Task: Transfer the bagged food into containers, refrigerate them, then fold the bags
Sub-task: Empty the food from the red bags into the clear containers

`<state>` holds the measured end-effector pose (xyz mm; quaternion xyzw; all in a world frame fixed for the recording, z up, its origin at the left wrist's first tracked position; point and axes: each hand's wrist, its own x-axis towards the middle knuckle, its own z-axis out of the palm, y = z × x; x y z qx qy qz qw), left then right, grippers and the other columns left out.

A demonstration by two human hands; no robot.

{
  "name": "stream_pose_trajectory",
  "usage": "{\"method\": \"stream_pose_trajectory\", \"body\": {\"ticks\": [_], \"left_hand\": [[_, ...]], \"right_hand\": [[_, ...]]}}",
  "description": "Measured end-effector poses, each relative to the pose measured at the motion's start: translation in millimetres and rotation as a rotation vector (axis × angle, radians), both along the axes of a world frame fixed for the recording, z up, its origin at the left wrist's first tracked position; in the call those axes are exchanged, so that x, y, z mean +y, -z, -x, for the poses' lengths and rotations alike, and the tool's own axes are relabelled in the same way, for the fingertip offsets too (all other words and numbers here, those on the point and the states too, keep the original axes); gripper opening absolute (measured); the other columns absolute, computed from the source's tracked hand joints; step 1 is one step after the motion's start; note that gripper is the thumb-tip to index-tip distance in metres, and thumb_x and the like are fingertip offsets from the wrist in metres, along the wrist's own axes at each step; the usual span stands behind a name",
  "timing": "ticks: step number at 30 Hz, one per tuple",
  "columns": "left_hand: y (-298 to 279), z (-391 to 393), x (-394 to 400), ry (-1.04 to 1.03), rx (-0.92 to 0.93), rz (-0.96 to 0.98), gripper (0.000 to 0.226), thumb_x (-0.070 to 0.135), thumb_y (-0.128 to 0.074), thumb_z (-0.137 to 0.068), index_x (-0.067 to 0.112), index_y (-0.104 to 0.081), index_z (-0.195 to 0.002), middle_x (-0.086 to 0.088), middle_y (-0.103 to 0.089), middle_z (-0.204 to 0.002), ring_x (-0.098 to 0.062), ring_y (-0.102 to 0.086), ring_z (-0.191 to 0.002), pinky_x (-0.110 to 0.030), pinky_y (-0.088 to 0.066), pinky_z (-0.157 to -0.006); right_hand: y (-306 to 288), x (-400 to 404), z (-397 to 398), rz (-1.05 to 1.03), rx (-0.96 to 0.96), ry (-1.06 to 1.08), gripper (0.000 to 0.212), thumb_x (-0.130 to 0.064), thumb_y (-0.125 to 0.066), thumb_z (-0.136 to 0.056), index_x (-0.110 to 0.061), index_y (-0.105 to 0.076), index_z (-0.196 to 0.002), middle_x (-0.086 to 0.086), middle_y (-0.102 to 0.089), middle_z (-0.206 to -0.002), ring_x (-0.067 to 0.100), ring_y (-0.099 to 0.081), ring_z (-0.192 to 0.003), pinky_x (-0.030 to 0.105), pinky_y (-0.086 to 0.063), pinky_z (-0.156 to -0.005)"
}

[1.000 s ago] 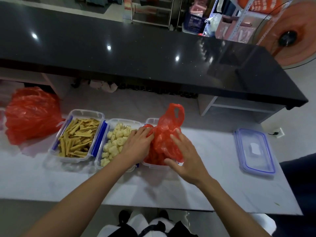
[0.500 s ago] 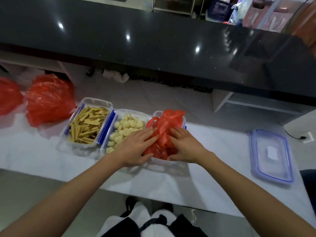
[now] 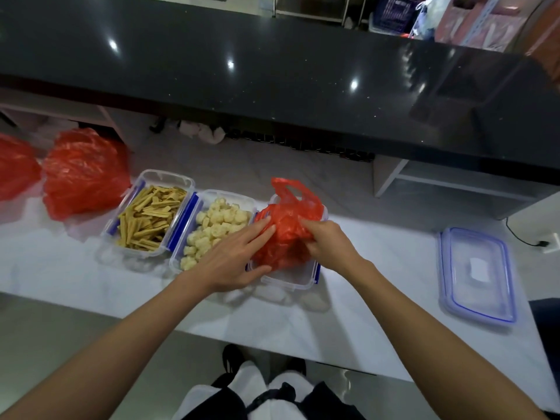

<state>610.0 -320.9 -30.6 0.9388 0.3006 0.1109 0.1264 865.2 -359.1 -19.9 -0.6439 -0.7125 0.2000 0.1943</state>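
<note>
The red bag (image 3: pixel 288 234) sits in the third tub (image 3: pixel 289 280), the rightmost of three lined up on the white bench (image 3: pixel 363 304). Half a second ago it was pressed low into the tub with both hands on top of it; now its handle loop stands up again at the far end and the plastic bulges above the rim. The right hand (image 3: pixel 328 244) has shifted from lying over the bag to pinching a fold of it at the near right side, fingers curled into the plastic. The left hand (image 3: pixel 235 259) lies against the bag's left flank with fingers straight, steadying rather than gripping, and partly covers the near corner of the middle tub (image 3: pixel 212 228).

That change suggests the food is about to be tipped or shaken out: the right hand has a hold to lift by, the left keeps the bulk over the tub. What is inside the bag cannot be seen.

The left tub (image 3: pixel 150 216) holds yellow strips, the middle one pale lumps; both are open. A lid (image 3: pixel 477 274) lies well apart on the right. Two more red bags (image 3: pixel 85 174) sit at the left end. By my reading, this is the third transfer, with lids, fridge and folding all to come.
</note>
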Motion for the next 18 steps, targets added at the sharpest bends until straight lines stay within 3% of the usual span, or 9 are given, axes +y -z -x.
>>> {"method": "stream_pose_trajectory", "body": {"ticks": [2, 4, 7, 11, 14, 18], "left_hand": [[-1.6, 2.1, -3.3, 0.005, 0.026, 0.087, 0.105, 0.056, -0.067, -0.088, 0.023, 0.000, -0.162, 0.002, 0.004, -0.170, -0.018, -0.018, -0.153, -0.027, -0.030, -0.111], [-2.1, -1.7, -4.5, -0.016, 0.014, 0.108, 0.116, 0.055, -0.074, -0.083, 0.030, 0.008, -0.161, 0.003, 0.012, -0.170, -0.020, -0.016, -0.154, -0.028, -0.032, -0.110], [0.1, -15.4, -3.5, -0.020, -0.068, 0.039, 0.110, 0.047, -0.079, -0.081, 0.029, -0.007, -0.162, -0.007, -0.001, -0.170, -0.029, -0.030, -0.148, -0.040, -0.035, -0.114], [2.9, -31.8, 3.2, -0.072, -0.124, -0.035, 0.091, 0.028, -0.080, -0.083, 0.021, -0.031, -0.158, -0.016, -0.025, -0.164, -0.035, -0.048, -0.130, -0.049, -0.049, -0.104], [0.8, -36.9, 8.3, -0.037, -0.233, -0.094, 0.066, 0.015, -0.074, -0.089, 0.015, -0.048, -0.149, -0.017, -0.045, -0.153, -0.034, -0.056, -0.120, -0.047, -0.052, -0.099], [-10.5, -47.0, 8.9, -0.050, -0.400, -0.053, 0.042, 0.027, -0.061, -0.096, 0.012, -0.064, -0.136, -0.012, -0.059, -0.141, -0.028, -0.061, -0.117, -0.036, -0.049, -0.103]], "right_hand": [[-10.4, 1.7, -2.5, 0.037, 0.219, 0.098, 0.019, -0.011, -0.056, -0.088, -0.026, -0.067, -0.088, -0.001, -0.071, -0.084, 0.021, -0.062, -0.075, 0.027, -0.045, -0.065], [-18.1, 6.4, -1.7, 0.071, 0.391, 0.175, 0.023, -0.014, -0.059, -0.092, -0.032, -0.071, -0.087, -0.007, -0.070, -0.091, 0.011, -0.064, -0.080, 0.020, -0.047, -0.070], [-23.6, 10.5, 1.3, 0.113, 0.588, 0.265, 0.023, -0.020, -0.061, -0.096, -0.038, -0.072, -0.090, -0.003, -0.072, -0.103, 0.012, -0.068, -0.092, 0.023, -0.052, -0.079], [-24.7, 8.4, 2.4, 0.161, 0.844, 0.423, 0.016, -0.021, -0.061, -0.098, -0.027, -0.074, -0.092, -0.001, -0.077, -0.089, 0.019, -0.074, -0.087, 0.040, -0.059, -0.080], [-26.2, 6.5, 2.1, 0.156, 0.959, 0.500, 0.014, -0.020, -0.060, -0.099, -0.022, -0.073, -0.094, 0.000, -0.078, -0.087, 0.020, -0.075, -0.085, 0.040, -0.060, -0.079], [-32.6, 8.6, -1.0, 0.158, 1.124, 0.582, 0.012, -0.020, -0.061, -0.099, -0.014, -0.072, -0.098, 0.002, -0.077, -0.088, 0.021, -0.075, -0.085, 0.031, -0.058, -0.067]]}}
